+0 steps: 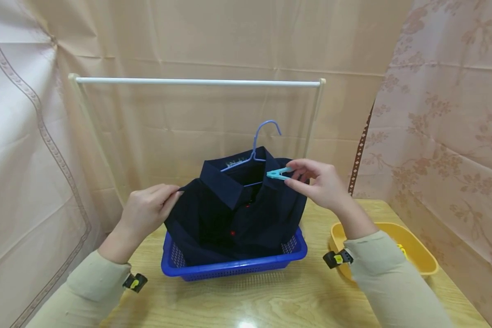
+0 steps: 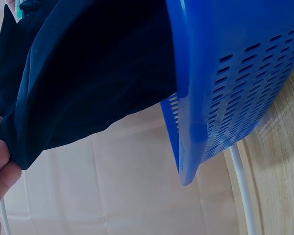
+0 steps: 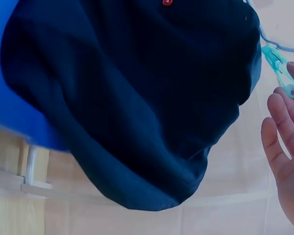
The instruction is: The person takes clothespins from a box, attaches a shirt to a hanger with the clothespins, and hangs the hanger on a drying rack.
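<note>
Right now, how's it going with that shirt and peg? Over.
Left grip pinching shirt at one side. Right grip pinching peg by collar. Hanger in collar, shirt's lower part in basket. Nothing visibly in the way.

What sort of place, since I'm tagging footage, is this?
Probably a makeshift indoor laundry corner, judging by the drapes, the rail and the basket holding a shirt.

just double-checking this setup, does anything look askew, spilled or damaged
Only mildly: the blue hanger looks askew in the dark shirt. In the head view its hook leans right and sits right of the middle of the collar, rather than upright and centred. I see nothing spilled or damaged.
</note>
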Motion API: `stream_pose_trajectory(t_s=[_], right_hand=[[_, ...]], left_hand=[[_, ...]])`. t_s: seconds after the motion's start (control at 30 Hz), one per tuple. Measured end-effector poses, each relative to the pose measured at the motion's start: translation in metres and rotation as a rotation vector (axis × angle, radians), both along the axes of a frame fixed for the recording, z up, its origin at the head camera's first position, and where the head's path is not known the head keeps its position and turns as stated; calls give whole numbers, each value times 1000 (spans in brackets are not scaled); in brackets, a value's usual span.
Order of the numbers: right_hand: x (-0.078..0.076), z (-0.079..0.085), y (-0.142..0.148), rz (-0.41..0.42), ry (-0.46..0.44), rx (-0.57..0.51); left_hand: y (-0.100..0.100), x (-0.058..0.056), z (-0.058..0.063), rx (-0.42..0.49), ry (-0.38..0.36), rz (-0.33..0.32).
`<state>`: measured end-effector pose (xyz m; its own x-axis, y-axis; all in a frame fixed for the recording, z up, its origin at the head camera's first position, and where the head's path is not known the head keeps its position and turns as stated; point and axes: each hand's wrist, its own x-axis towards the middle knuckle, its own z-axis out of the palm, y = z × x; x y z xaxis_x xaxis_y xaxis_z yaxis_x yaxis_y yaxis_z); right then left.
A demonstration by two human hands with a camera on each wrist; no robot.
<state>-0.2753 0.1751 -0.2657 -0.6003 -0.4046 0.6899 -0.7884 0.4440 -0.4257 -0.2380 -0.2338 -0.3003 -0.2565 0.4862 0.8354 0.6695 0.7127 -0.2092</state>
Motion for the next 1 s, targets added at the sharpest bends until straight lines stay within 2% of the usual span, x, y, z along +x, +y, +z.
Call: stream_pose_trajectory(t_s=[0.13, 0.37, 0.5, 0.77, 1.0], right_hand=[[0, 1, -4, 22, 3, 4], [4, 6, -15, 46, 4, 24], [7, 9, -24, 73, 19, 19], [37, 31, -44, 129, 77, 27], [38, 31, -53, 145, 88, 38]], left_hand=[[1, -1, 1, 2, 21, -14], [0, 0, 1, -13, -12, 4], [0, 0, 0, -9, -5, 9], [1, 0, 1, -15, -18, 16], [2, 0, 1, -24, -19, 12]])
